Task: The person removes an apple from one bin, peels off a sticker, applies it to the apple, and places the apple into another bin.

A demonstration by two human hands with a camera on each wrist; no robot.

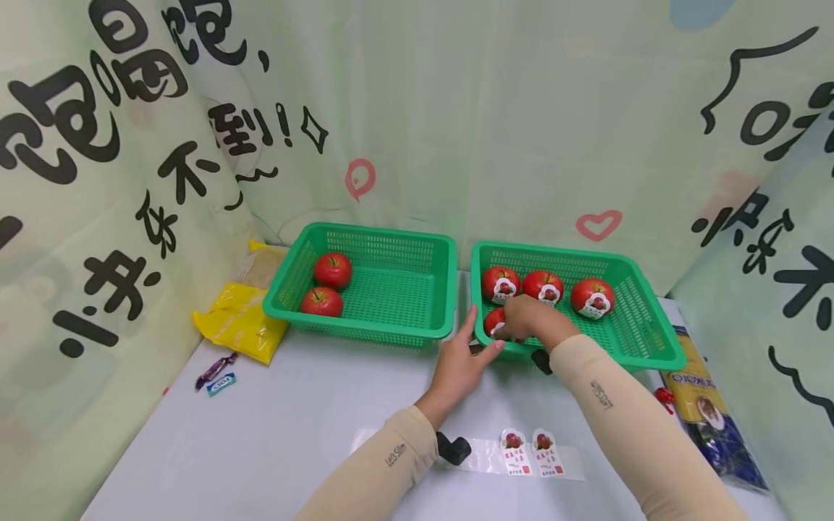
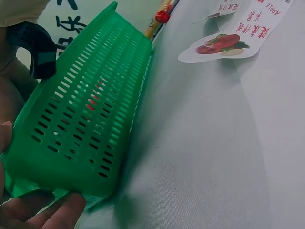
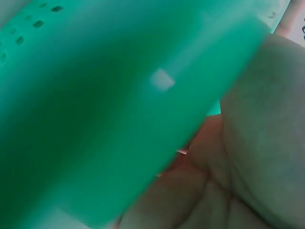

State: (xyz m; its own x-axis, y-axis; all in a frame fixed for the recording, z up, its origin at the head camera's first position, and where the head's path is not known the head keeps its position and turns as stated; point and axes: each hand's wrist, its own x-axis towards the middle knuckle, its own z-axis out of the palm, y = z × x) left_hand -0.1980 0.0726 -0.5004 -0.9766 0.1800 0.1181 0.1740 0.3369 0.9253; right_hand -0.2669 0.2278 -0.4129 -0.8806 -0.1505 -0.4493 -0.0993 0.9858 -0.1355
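Observation:
Two green baskets stand side by side on the white table. The left basket (image 1: 391,289) holds two plain red apples (image 1: 333,270) (image 1: 321,302). The right basket (image 1: 645,340) (image 2: 86,119) holds three stickered apples (image 1: 543,286) along its back. My right hand (image 1: 521,322) (image 3: 248,157) reaches into its front-left corner, fingers curled over a fourth apple (image 1: 493,318) that bears a white sticker. My left hand (image 1: 465,358) rests against that basket's near-left corner, thumb along the side wall and fingers (image 2: 52,214) straight at the front. A clear backing sheet with two apple stickers (image 1: 531,452) (image 2: 224,45) lies near me.
A yellow bag (image 1: 241,318) lies left of the left basket, with two small sweets (image 1: 216,370) in front of it. A blue and yellow packet (image 1: 706,405) lies at the table's right edge. Printed curtains close in the back and both sides.

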